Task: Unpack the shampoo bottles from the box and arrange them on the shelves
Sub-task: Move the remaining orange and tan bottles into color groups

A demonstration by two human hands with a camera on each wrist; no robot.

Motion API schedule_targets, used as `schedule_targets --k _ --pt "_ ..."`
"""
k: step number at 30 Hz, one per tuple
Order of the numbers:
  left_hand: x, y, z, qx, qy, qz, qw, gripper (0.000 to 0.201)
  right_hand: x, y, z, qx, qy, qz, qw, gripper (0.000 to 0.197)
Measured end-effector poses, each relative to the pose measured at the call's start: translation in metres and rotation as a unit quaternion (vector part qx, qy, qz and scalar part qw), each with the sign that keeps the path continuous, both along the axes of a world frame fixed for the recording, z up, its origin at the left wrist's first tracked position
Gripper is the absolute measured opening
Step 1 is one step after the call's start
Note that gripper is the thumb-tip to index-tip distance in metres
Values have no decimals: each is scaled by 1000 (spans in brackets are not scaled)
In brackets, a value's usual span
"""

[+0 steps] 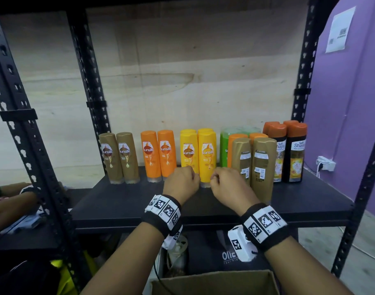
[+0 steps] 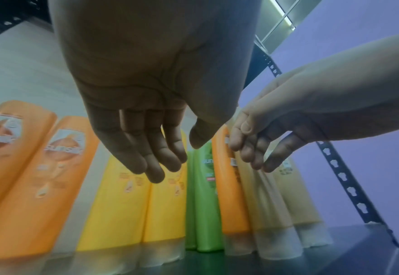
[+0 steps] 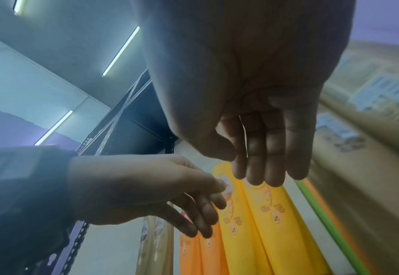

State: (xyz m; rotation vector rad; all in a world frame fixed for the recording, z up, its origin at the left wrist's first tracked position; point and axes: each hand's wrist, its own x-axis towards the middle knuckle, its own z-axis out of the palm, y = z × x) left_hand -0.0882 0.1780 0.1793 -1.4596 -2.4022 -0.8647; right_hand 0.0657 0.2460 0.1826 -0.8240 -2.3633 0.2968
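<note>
Shampoo bottles stand in a row on the black shelf (image 1: 310,201): two brown ones (image 1: 118,158), two orange ones (image 1: 157,155), yellow ones (image 1: 198,154), a green one (image 1: 224,145), two brown ones turned label-back (image 1: 253,165), and dark bottles with orange caps (image 1: 285,152). My left hand (image 1: 182,180) hovers just in front of the yellow bottles (image 2: 127,201), fingers loosely bent, holding nothing. My right hand (image 1: 227,184) hangs beside it, empty, next to the reversed brown bottles (image 3: 367,130). The open cardboard box (image 1: 216,282) sits below at the bottom edge.
Black slotted uprights (image 1: 18,107) frame the shelf on both sides. A purple wall (image 1: 348,103) with a power socket (image 1: 326,163) is at the right. Another person's arm (image 1: 9,201) shows at the far left. Dark bags lie on the lower level.
</note>
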Motion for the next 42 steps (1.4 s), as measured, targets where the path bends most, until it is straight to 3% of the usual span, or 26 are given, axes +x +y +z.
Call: schedule_targets --k 8,12,22,30,42 --pt "60 16 10 56 32 -69 996 29 62 -6 5 24 -12 -69 997 22" --pt "76 27 10 90 -2 -93 992 23 94 3 6 23 -3 -109 994 21" --pt "102 46 -12 67 -55 -82 993 52 135 32 -7 -17 27 -169 985 16" --pt "102 57 -22 60 -58 -83 993 48 131 42 -21 -61 56 -159 984 46" --pt "97 63 -30 64 -128 -123 982 45 118 58 -34 -115 103 -84 984 56"
